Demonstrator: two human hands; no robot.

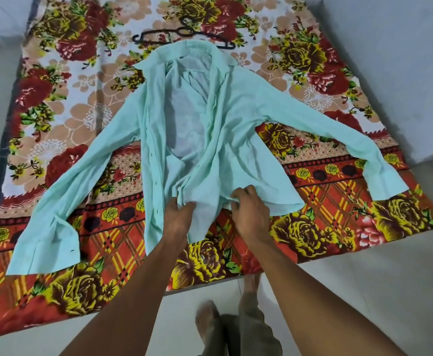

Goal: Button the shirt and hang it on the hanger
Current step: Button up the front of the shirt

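Both hands, left hand (179, 213) and right hand (246, 204), pinch the shirt (236, 119) fronts near the hem, seemingly aligning them for buttoning.

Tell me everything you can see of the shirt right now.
The shirt is pale mint green, thin, light cloth, long-sleeved with a collar. It lies face up on the flowered bedspread, front open, pale lining showing, both sleeves spread out to the sides. Its collar lies over part of the black hanger. At the near hem, the left hand and the right hand each pinch a front edge. Small dark buttons dot one edge.
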